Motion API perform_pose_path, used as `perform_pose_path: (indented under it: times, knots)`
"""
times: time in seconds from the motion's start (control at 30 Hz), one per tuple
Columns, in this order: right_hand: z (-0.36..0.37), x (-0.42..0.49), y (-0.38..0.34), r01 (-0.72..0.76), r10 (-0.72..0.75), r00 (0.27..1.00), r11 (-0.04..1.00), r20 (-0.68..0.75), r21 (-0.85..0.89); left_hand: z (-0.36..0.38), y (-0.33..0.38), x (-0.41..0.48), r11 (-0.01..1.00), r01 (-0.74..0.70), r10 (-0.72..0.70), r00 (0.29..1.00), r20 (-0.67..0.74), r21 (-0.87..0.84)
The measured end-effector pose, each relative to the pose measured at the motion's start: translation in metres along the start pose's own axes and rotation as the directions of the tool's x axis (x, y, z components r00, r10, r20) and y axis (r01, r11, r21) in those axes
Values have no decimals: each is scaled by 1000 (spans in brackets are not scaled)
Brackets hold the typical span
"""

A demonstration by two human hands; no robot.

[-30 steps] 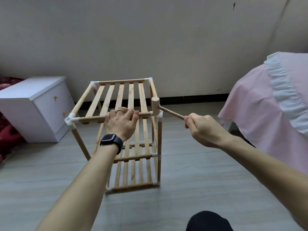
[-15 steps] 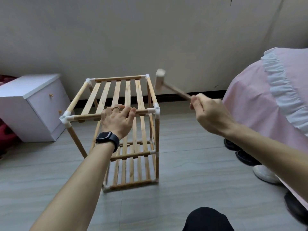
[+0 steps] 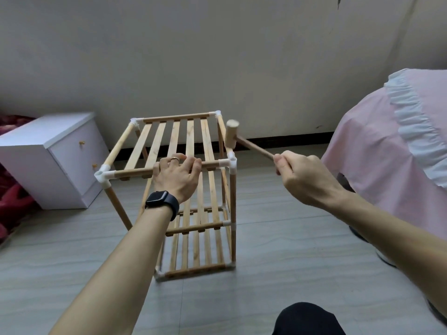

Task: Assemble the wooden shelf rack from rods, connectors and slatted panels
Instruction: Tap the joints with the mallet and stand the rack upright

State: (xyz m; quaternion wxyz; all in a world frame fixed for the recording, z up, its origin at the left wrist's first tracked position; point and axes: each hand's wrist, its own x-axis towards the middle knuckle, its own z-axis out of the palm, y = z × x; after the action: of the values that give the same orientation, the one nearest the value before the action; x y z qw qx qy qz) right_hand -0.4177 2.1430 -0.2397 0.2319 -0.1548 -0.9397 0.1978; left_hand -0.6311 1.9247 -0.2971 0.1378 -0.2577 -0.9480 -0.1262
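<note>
The wooden shelf rack stands upright on the floor, with slatted panels at top, middle and bottom joined by white corner connectors. My left hand grips the near top rod, fingers curled over it. My right hand holds the handle of a small wooden mallet. The mallet head hovers just above the near right top connector.
A white bedside cabinet stands to the left of the rack against the wall. A pink ruffled bed cover hangs at the right, with shoes partly under it. Red fabric lies at the far left. My dark knee shows at the bottom.
The mallet was down on the near right connector, rose high, and has now come back down close above the same connector. My left hand kept its grip on the top rod.
</note>
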Motion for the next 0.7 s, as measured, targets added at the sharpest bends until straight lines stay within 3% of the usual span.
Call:
perform_pose_path:
  times: [0.13, 0.27, 0.33, 0.47, 0.7]
  knots:
    - [8, -12, 6, -145, 182, 977, 948, -110, 282, -13, 39, 8, 994, 92, -88, 993, 74, -57]
    - [42, -30, 16, -261, 342, 936, 827, -77, 498, -11, 101, 21, 998, 59, -65, 966, 251, 32]
    - [61, -37, 16, -287, 375, 926, 789, -55, 544, -8, 113, 18, 995, 95, -97, 973, 209, 20]
    - [75, -35, 6, -243, 323, 946, 788, -43, 566, -13, 94, -3, 994, 36, -26, 995, 96, -106]
    - [91, 18, -22, 57, 21, 987, 886, -162, 461, -70, -4, -55, 969, -135, 188, 945, 268, -205]
